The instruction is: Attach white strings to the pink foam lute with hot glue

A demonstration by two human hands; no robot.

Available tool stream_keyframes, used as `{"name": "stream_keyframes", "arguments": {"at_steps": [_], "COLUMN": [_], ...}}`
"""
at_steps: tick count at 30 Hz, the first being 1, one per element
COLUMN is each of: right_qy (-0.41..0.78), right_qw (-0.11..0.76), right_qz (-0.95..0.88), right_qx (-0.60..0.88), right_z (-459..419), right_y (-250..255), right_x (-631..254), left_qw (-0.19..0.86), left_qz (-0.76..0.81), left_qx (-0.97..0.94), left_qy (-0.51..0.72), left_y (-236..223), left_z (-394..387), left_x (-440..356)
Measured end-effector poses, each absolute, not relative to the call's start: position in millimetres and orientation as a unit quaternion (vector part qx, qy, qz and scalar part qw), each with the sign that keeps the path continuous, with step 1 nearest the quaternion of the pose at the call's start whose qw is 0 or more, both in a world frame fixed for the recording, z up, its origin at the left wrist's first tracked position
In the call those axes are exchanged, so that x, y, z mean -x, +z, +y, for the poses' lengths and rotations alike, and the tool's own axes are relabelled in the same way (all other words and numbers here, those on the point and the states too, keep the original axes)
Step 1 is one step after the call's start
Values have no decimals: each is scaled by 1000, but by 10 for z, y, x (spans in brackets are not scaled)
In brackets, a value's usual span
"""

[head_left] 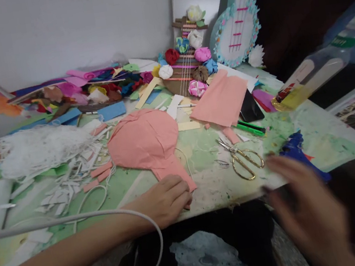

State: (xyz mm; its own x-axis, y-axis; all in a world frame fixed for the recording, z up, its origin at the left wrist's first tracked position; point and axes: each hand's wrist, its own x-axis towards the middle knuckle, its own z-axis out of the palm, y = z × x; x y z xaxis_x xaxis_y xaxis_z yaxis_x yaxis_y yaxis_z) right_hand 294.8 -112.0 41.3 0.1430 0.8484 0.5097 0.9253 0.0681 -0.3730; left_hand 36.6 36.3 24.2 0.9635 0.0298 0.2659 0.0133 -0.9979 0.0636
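Observation:
My left hand (pixel 166 200) rests palm down on the table's near edge, fingers together, pressing the narrow end of a pink paper balloon shape (pixel 145 140). My right hand (pixel 305 207) hovers blurred at the lower right, fingers spread, holding nothing I can see. It is nearest to the gold scissors (pixel 244 160) and a blue glue gun (pixel 296 148) lying on the green board (pixel 211 177).
A flat pink paper sheet (pixel 221 99) lies behind the scissors, beside a green pen (pixel 251 129). White string mesh (pixel 36 148) and paper scraps sit at left. Paper flowers (pixel 190 54) and a teal cardboard guitar (pixel 237 20) stand at the back. A white cord (pixel 109 213) crosses my left arm.

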Motion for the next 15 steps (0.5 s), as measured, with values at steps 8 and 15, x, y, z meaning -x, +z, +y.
{"name": "stream_keyframes", "arguments": {"at_steps": [8,15], "right_qy": [302,358], "right_qw": [330,338], "right_qz": [-763,-648], "right_qx": [466,581], "right_z": [-671,-1402], "right_y": [144,458], "right_x": [-2344,-2619], "left_qw": [70,247], "left_qz": [-21,145], "left_qx": [-970,-920], "left_qy": [234,268], "left_y": [645,794], "left_z": [496,667], "left_x": [-587,-524]}}
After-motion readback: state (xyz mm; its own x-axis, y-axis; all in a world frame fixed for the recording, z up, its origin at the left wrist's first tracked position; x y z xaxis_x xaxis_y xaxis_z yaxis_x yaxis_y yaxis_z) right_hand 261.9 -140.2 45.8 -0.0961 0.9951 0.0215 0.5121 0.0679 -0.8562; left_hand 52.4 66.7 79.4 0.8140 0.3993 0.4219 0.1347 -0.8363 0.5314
